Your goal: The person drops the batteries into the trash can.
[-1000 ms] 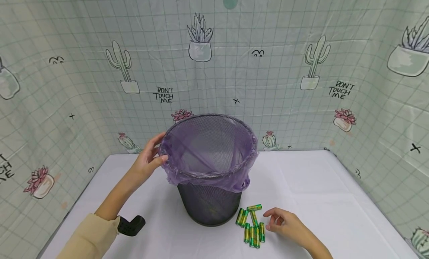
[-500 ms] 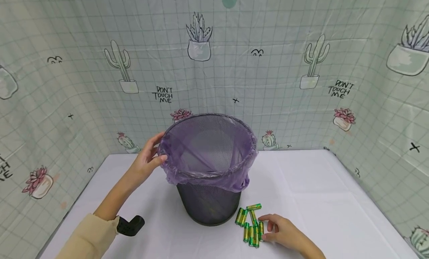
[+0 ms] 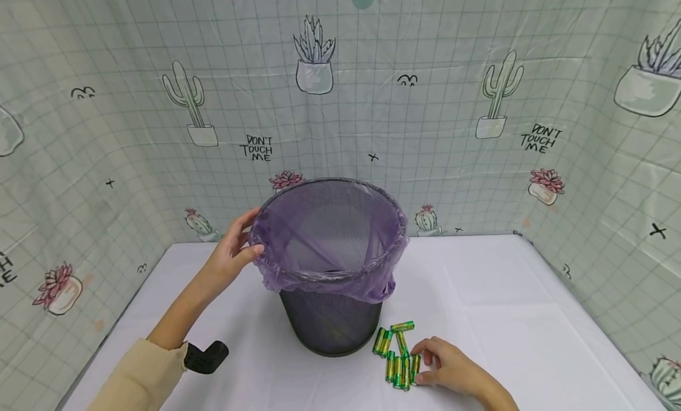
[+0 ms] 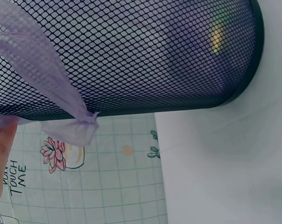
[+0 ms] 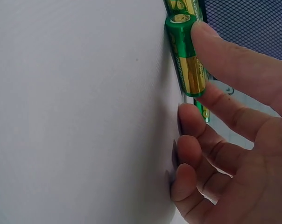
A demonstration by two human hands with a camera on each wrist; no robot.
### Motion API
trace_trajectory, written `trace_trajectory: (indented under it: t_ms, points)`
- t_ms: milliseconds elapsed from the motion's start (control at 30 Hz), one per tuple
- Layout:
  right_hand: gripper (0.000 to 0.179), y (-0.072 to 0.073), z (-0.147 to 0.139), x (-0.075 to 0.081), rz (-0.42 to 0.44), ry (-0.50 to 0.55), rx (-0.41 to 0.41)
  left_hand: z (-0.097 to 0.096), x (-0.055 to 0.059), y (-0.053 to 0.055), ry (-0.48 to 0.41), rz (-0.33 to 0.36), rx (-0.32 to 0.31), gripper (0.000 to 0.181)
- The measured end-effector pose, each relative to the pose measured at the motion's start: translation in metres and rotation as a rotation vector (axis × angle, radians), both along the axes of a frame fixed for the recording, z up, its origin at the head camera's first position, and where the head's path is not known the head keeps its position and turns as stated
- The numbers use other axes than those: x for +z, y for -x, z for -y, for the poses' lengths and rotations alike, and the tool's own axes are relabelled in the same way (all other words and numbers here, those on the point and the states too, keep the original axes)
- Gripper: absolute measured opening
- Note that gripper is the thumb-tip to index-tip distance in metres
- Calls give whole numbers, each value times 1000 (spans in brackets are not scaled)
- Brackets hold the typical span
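Note:
A black mesh wastebasket (image 3: 332,325) stands upright, lined with a purple plastic bag (image 3: 367,288) folded over its rim. My left hand (image 3: 234,245) grips the lined rim at its left side, thumb toward me and fingers behind. To the basket's right lie several green and gold batteries (image 3: 397,369). My right hand (image 3: 449,363) pinches the rightmost battery (image 5: 187,56) at its ends between thumb and index finger, low at the table. The other fingers curl beside it, their tips by the cloth in the right wrist view.
White cloth covers the table (image 3: 479,304). Grid-patterned fabric with cactus prints (image 3: 340,121) encloses the back and sides. A black strap-like piece (image 3: 206,358) sticks out at the left sleeve. In the left wrist view, a blurred yellow-green patch (image 4: 216,39) shows through the mesh.
My right hand has moved left to the rightmost battery and taken it between thumb and index finger; the battery has tilted slightly. The left hand keeps its grip on the rim.

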State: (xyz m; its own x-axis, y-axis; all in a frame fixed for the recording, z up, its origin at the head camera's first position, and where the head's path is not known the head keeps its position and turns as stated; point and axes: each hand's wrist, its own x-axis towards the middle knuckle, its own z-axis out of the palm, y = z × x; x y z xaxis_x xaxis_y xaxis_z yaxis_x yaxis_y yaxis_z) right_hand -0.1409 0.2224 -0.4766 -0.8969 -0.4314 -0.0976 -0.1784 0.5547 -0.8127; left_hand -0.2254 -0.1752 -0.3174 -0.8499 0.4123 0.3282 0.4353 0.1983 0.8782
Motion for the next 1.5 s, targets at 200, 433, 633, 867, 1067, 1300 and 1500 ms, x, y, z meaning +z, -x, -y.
trace_trajectory:
  t_ms: [200,433,633,867,1067,1300,1500]
  points:
    - [35,-1,1,0,19,-7,-31,0,0,0,-2,4,-2,65]
    - [30,-2,0,-1,9,-15,-47,1,-1,0,-1,-4,-2,65]
    - [26,-2,-1,0,-7,-21,-41,1,-1,1,-6,-9,-8,64]
    - [21,-1,-2,-1,-27,-34,-43,1,0,0,-3,-10,-6,64]
    - [19,-2,-5,-1,-56,-29,-30,1,0,0,-5,-7,-9,64]
    - [19,-4,-6,4,-79,-9,-59,0,1,-1,-4,-9,-5,65]
    - [19,-4,-4,20,-129,15,-92,-1,1,0,-13,-10,-3,65]
